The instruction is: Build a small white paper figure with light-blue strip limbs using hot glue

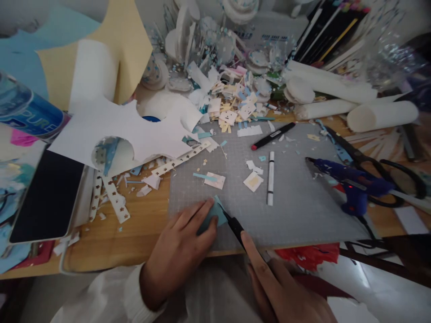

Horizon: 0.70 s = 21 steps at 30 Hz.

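My left hand [185,237] pins a small piece of light blue paper [219,216] against the grey cutting mat [303,202], its fingers and thumb resting on it. In my right hand [276,278] is a black craft knife [235,228], index finger along the handle. The blade tip meets the right side of the blue paper; whether it has gone through, I cannot tell. Just beyond lie a pale card piece with a blue strip [214,180], a small cream-and-white paper piece [253,181] and a white marker [270,178].
A blue glue gun [353,179] with a red light and black scissors [387,172] lie at the right. A black-and-red pen [273,136] is farther back. Paper scraps [240,98] pile up behind the mat. Left are cut white paper [158,130], a phone [47,193] and a bottle [30,107].
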{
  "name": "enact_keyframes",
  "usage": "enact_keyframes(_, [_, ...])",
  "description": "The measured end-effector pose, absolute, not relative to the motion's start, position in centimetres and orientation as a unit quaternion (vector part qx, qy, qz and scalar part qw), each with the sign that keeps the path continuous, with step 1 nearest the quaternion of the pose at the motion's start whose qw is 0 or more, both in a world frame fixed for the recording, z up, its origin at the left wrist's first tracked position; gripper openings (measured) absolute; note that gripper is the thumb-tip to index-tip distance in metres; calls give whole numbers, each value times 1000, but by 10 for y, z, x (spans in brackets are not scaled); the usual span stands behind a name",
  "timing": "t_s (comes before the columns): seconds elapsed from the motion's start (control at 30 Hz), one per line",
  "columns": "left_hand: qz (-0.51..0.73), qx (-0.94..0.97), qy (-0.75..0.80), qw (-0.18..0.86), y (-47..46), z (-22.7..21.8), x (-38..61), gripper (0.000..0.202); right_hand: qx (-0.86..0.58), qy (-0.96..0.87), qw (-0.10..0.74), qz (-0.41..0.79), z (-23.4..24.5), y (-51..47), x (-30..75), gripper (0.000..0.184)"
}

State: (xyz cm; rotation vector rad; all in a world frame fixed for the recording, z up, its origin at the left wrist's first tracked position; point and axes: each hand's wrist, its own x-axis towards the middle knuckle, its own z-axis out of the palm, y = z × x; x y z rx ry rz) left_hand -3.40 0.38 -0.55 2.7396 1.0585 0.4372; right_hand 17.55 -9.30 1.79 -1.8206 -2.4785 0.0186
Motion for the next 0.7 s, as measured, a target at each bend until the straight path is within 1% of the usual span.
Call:
enact_keyframes(0.1, [143,920,357,79,3,-5,-34,27,-610,-792,20,11,21,-97,174,59])
enact_keyframes(0.47, [127,923,359,57,1,-3,-33,29,-604,-797,29,-11,23,-110,183,60])
enact_keyframes(0.63, [122,924,359,55,1,-3,-33,30,-601,-797,53,0,20,-117,187,61])
enact_keyframes(0.7, [125,923,360,55,0,-2,-33,29,-597,-799,67,23,19,-117,194,61])
